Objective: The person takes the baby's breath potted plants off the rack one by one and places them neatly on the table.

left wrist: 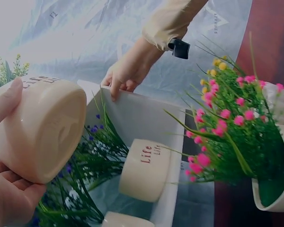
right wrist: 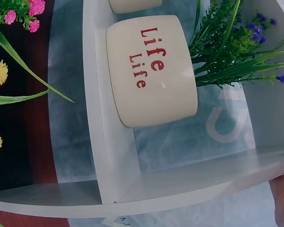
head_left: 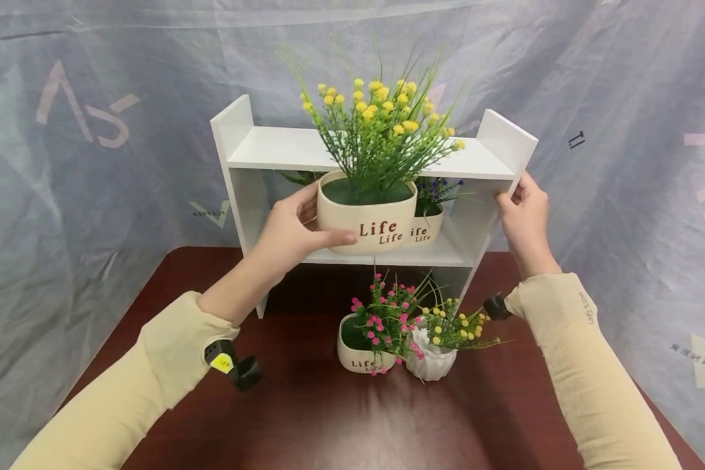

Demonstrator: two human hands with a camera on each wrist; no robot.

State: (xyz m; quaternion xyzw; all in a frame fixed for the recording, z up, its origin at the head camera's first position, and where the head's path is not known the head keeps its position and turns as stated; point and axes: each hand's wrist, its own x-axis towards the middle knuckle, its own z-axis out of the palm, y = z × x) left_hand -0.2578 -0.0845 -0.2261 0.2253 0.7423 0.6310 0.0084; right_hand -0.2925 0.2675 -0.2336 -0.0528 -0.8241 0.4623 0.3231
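Observation:
My left hand [head_left: 288,225] grips a cream oval flowerpot [head_left: 343,219] from its left side, thumb across the front. The pot is marked "Life" and holds artificial yellow flowers [head_left: 382,111]. It is held up in front of the white shelf [head_left: 282,150]; in the left wrist view its underside shows. My right hand [head_left: 525,215] holds the shelf's right side panel near the top, thumb at the front edge. On the middle board, partly hidden by the held pot, sits a similar pot [right wrist: 151,71] with blue-purple flowers. Another pot [left wrist: 125,220] beside it is only partly visible.
Below the shelf, on the dark red table [head_left: 294,398], stand a cream pot [head_left: 352,359] with pink flowers and a white pot [head_left: 431,362] with yellow flowers. Grey printed cloth [head_left: 123,215] hangs behind and at the sides.

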